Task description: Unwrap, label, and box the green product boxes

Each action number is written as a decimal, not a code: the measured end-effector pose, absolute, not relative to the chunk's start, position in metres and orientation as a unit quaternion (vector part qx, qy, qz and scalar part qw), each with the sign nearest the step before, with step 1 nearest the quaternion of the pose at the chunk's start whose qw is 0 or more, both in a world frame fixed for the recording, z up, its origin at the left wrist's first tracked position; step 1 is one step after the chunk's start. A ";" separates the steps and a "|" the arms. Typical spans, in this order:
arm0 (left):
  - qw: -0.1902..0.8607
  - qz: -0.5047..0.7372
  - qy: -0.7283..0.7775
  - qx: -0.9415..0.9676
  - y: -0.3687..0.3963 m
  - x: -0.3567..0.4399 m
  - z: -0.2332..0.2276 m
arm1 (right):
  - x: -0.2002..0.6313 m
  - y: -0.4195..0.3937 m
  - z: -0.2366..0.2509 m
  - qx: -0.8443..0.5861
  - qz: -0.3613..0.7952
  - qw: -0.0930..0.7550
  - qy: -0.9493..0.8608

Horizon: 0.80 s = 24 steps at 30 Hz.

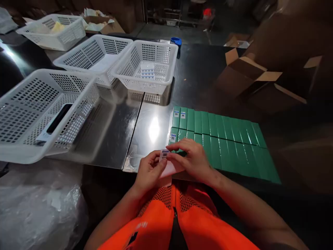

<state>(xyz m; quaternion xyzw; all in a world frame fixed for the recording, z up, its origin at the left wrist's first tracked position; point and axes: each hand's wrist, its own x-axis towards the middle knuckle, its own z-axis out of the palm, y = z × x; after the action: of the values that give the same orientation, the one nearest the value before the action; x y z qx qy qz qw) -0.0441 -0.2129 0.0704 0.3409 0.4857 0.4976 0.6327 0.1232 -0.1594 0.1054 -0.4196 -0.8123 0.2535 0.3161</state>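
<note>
My left hand point(150, 171) grips a sheet of labels point(170, 169), its thumb and fingers closed on the paper close to my vest. At the sheet's upper edge, a small printed label point(164, 153) with a dark code shows between my two hands. My right hand point(191, 157) pinches at that label with thumb and forefinger; whether it has come off the sheet I cannot tell. Just beyond lie two rows of green boxes point(229, 139), side by side. Similar labels stick to a few boxes at the left end, such as the corner box's label point(177, 114).
Several white perforated baskets point(118, 74) stand at the left and back; one holds a label sheet point(147, 71), another a black item point(59, 118). A blue tape-like roll point(176, 41) sits behind them. Open cardboard boxes point(241, 74) are at right, clear plastic point(39, 208) at lower left.
</note>
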 end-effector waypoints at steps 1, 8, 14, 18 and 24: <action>0.637 0.499 0.483 0.336 -0.213 -0.044 0.071 | 0.123 -0.162 0.103 -0.423 0.237 0.330 -0.810; 0.679 0.522 0.469 0.215 -0.211 -0.047 0.075 | 0.114 -0.191 0.084 -0.353 0.028 0.365 -0.861; 0.655 0.515 0.508 0.219 -0.210 -0.051 0.065 | 0.120 -0.196 0.077 -0.282 -0.014 0.311 -0.908; 0.652 0.509 0.502 0.252 -0.215 -0.050 0.070 | 0.126 -0.194 0.080 -0.262 0.022 0.327 -0.908; 0.596 0.514 0.544 0.290 -0.219 -0.056 0.081 | 0.139 -0.185 0.108 -0.303 0.273 0.360 -0.839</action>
<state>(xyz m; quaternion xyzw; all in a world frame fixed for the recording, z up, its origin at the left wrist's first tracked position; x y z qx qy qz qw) -0.0563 -0.2188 0.0807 0.2900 0.5437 0.5144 0.5965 0.1386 -0.1851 0.1083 -0.3033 -0.8390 0.2733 0.3597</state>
